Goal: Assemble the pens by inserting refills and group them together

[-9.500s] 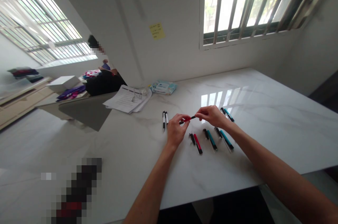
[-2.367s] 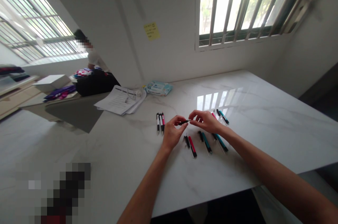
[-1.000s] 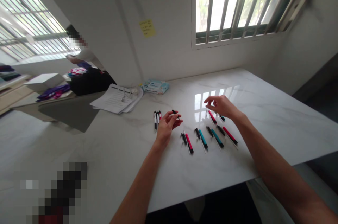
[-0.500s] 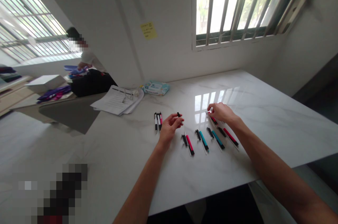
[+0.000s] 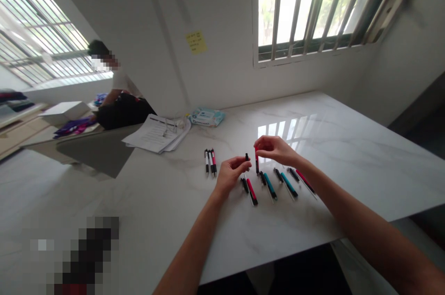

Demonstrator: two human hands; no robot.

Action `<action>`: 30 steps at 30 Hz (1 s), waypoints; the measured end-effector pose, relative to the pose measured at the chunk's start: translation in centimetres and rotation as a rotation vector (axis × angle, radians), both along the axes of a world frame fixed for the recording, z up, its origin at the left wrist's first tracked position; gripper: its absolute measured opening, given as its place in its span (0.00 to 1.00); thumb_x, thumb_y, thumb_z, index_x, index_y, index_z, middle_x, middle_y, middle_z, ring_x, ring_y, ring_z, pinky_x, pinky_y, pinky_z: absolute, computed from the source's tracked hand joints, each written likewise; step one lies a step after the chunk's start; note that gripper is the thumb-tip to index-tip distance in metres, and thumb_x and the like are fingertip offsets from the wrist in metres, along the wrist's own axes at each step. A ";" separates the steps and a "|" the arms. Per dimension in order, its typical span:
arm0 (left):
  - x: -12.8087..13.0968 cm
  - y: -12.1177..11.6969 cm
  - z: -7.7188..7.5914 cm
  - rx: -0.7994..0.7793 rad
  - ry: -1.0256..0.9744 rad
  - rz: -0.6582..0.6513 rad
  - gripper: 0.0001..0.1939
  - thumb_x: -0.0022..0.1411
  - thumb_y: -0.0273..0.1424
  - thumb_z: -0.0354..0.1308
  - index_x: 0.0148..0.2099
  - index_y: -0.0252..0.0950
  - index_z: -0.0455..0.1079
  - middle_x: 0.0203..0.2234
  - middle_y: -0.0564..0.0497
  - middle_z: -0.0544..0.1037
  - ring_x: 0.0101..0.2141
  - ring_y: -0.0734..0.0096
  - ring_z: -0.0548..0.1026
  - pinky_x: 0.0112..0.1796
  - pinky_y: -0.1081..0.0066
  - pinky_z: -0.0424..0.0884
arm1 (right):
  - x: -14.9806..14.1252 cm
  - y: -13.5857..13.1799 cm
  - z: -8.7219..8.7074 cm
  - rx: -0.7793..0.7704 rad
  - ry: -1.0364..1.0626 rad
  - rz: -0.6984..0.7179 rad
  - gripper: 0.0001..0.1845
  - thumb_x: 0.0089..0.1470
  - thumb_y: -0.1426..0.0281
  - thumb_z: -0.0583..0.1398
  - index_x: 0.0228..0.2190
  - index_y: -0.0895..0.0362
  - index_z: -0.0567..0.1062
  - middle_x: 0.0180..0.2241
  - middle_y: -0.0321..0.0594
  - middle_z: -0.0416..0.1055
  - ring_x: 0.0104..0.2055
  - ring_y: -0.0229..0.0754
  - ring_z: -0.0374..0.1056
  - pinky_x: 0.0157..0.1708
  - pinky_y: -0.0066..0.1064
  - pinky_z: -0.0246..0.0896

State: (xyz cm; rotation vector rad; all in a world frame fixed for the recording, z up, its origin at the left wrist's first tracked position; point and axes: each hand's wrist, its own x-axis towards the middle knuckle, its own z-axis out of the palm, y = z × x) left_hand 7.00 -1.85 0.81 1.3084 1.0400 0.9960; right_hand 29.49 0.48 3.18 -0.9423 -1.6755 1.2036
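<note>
Though half hidden, red pen barrel [image 5: 257, 161]

No legible text: marks on the yellow sticky note [image 5: 195, 41] and papers [image 5: 155, 133] too small.

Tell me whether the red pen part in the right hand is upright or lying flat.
Upright: the red pen part hangs roughly vertical from the right hand, above the table, beside the black piece in the left hand.

The tabletop [image 5: 347, 147] looks like white marble, smooth and very shiny, with the window mirrored in it. The pens [image 5: 271, 187] look like smooth, shiny plastic. The papers [image 5: 153, 134] are matt. The wipes pack [image 5: 206, 116] is soft, shiny plastic.
</note>
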 end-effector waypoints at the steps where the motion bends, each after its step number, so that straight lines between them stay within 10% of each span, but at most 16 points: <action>1: 0.0 -0.1 0.0 0.002 -0.006 -0.012 0.19 0.53 0.41 0.72 0.43 0.34 0.82 0.34 0.46 0.84 0.33 0.66 0.78 0.40 0.67 0.73 | -0.7 -0.2 -0.2 -0.003 0.022 0.021 0.16 0.51 0.62 0.68 0.40 0.57 0.76 0.35 0.41 0.80 0.38 0.42 0.77 0.41 0.34 0.73; 10: -0.3 -0.3 0.6 -0.014 -0.023 -0.100 0.18 0.54 0.40 0.72 0.43 0.34 0.82 0.34 0.47 0.83 0.34 0.66 0.78 0.40 0.69 0.71 | -1.6 -0.6 -0.9 -0.027 0.030 0.102 0.22 0.51 0.58 0.70 0.44 0.56 0.75 0.37 0.42 0.81 0.40 0.44 0.78 0.43 0.37 0.74; 16: -0.6 0.2 -0.1 -0.024 -0.074 -0.052 0.17 0.55 0.41 0.70 0.42 0.34 0.80 0.36 0.46 0.83 0.36 0.67 0.78 0.43 0.68 0.72 | 3.7 1.2 -0.7 0.226 -0.480 -0.218 0.09 0.57 0.62 0.65 0.35 0.54 0.82 0.32 0.41 0.80 0.33 0.42 0.73 0.36 0.35 0.70; 21: -0.9 0.4 -0.4 -0.058 -0.143 -0.024 0.19 0.53 0.42 0.72 0.42 0.34 0.79 0.38 0.45 0.83 0.39 0.65 0.79 0.47 0.64 0.74 | 6.3 2.3 -1.9 0.154 -0.748 -0.210 0.08 0.50 0.65 0.69 0.34 0.53 0.84 0.30 0.39 0.79 0.28 0.41 0.71 0.29 0.31 0.63; 30: -0.8 0.4 -0.4 -0.044 -0.107 0.005 0.21 0.52 0.42 0.73 0.43 0.33 0.79 0.38 0.43 0.83 0.39 0.63 0.80 0.45 0.64 0.75 | 5.1 2.2 -2.1 0.172 -0.697 -0.212 0.06 0.56 0.67 0.65 0.33 0.54 0.83 0.31 0.41 0.81 0.32 0.43 0.74 0.33 0.33 0.67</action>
